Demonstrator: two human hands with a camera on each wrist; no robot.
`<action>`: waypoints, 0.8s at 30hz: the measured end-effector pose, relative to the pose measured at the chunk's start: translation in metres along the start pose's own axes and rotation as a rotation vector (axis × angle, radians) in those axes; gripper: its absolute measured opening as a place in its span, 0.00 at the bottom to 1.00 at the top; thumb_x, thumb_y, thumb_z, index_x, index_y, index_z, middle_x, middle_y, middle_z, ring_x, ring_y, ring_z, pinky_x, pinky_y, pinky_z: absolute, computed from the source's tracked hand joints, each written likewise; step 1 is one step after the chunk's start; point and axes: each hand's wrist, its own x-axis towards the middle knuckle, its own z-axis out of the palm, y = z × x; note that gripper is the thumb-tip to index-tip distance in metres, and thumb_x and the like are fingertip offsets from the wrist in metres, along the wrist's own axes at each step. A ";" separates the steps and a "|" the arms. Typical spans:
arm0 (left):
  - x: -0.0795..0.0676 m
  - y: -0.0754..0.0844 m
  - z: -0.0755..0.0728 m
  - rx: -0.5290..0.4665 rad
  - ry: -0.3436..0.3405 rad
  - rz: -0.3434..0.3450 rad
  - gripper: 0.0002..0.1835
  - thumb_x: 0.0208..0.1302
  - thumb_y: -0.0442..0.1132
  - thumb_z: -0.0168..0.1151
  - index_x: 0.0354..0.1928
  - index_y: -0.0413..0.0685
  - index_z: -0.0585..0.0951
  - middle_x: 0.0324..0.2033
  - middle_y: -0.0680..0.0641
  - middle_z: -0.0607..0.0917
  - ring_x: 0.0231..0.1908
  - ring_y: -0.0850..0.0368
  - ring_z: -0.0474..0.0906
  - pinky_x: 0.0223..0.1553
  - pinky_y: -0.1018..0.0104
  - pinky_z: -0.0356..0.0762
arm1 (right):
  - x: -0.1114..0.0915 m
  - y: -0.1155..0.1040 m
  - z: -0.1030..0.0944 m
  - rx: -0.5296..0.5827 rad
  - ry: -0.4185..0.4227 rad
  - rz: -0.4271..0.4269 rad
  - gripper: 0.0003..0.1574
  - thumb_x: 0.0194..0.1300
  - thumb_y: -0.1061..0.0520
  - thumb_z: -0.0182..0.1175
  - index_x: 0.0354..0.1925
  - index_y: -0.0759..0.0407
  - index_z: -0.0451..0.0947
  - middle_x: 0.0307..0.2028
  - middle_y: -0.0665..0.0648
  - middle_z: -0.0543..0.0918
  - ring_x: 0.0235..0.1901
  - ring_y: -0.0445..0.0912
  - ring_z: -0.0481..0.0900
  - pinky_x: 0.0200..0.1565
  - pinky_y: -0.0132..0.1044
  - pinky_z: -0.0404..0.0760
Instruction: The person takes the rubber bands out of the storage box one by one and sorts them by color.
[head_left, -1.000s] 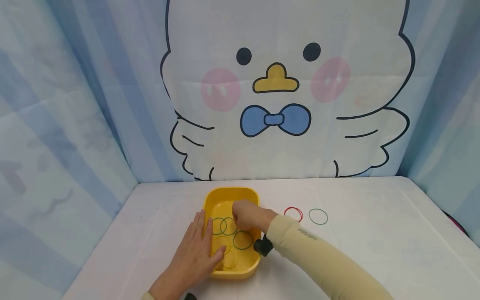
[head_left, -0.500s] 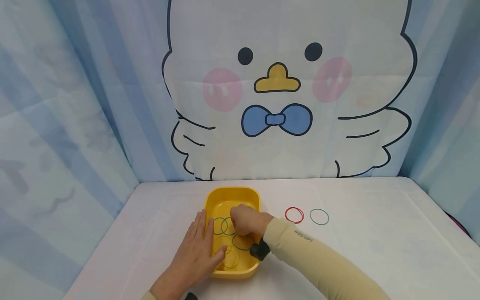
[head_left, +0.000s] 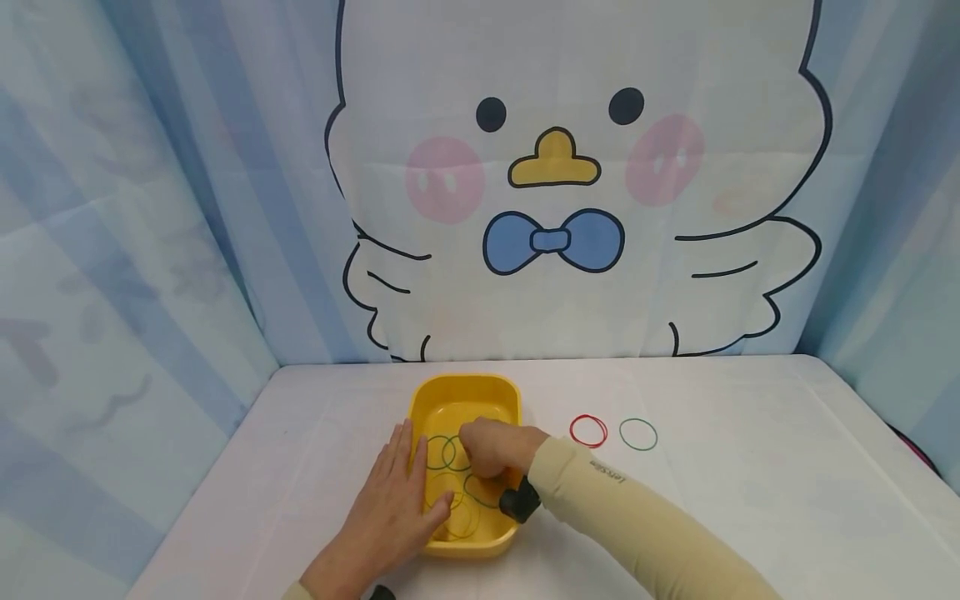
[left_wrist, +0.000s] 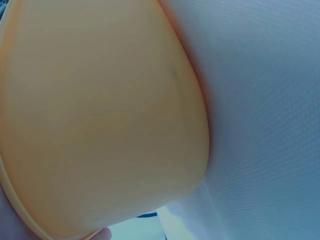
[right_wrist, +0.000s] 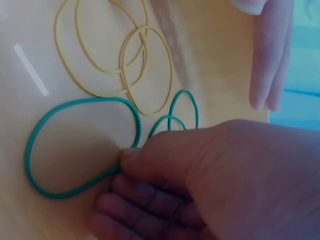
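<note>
A yellow tray holds several green and yellow rubber bands. My right hand reaches into it. Seen from the right wrist, its thumb and curled fingers pinch the edge of a green rubber band; the exact contact is partly hidden. Two other green bands lie behind the thumb, with yellow bands above. Flat along the tray's left side rests my left hand, fingers extended and thumb over the tray. The left wrist view mostly shows the tray's outer wall.
On the white table, right of the tray, lie red rubber bands and one green rubber band. Behind the table hangs a curtain printed with a cartoon bird.
My right hand has come slightly nearer inside the tray, over the green rubber band, whose far part is now covered and pinched. The left hand stays on the tray.
</note>
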 end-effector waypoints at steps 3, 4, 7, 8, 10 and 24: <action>0.000 0.000 0.000 -0.003 -0.005 0.002 0.43 0.60 0.65 0.39 0.68 0.41 0.53 0.70 0.41 0.37 0.69 0.47 0.36 0.67 0.50 0.45 | 0.000 0.003 -0.001 0.042 -0.012 -0.021 0.05 0.57 0.60 0.56 0.28 0.53 0.69 0.22 0.50 0.73 0.20 0.41 0.70 0.22 0.28 0.70; 0.000 0.000 0.000 -0.002 -0.005 0.004 0.43 0.60 0.65 0.39 0.68 0.41 0.53 0.70 0.41 0.37 0.69 0.47 0.36 0.67 0.50 0.45 | 0.000 0.004 -0.003 0.064 -0.016 -0.029 0.05 0.58 0.60 0.55 0.28 0.53 0.69 0.21 0.50 0.73 0.20 0.41 0.70 0.22 0.28 0.70; -0.001 0.001 -0.001 0.005 -0.004 0.007 0.43 0.60 0.65 0.39 0.68 0.41 0.53 0.70 0.41 0.37 0.69 0.47 0.35 0.67 0.51 0.45 | 0.002 0.008 -0.006 0.122 -0.011 -0.067 0.06 0.58 0.60 0.54 0.24 0.54 0.70 0.19 0.49 0.71 0.19 0.41 0.69 0.21 0.28 0.69; -0.001 0.001 -0.001 0.007 -0.004 0.007 0.43 0.60 0.65 0.39 0.68 0.41 0.53 0.70 0.41 0.37 0.69 0.47 0.35 0.67 0.51 0.45 | 0.003 0.010 -0.007 0.145 -0.006 -0.080 0.07 0.58 0.60 0.54 0.23 0.54 0.71 0.18 0.49 0.71 0.18 0.41 0.69 0.21 0.28 0.69; -0.001 0.001 -0.001 0.011 -0.004 0.007 0.43 0.60 0.65 0.39 0.68 0.41 0.53 0.70 0.41 0.37 0.69 0.47 0.35 0.67 0.51 0.45 | 0.005 0.012 -0.008 0.185 0.007 -0.107 0.09 0.58 0.60 0.54 0.22 0.54 0.73 0.17 0.49 0.71 0.18 0.41 0.69 0.21 0.28 0.69; 0.000 0.000 0.000 0.016 -0.003 0.008 0.43 0.60 0.66 0.38 0.67 0.41 0.54 0.70 0.40 0.37 0.69 0.47 0.35 0.67 0.50 0.45 | 0.010 0.019 -0.007 0.486 0.026 -0.171 0.05 0.56 0.64 0.59 0.30 0.63 0.81 0.23 0.58 0.83 0.23 0.46 0.80 0.29 0.35 0.81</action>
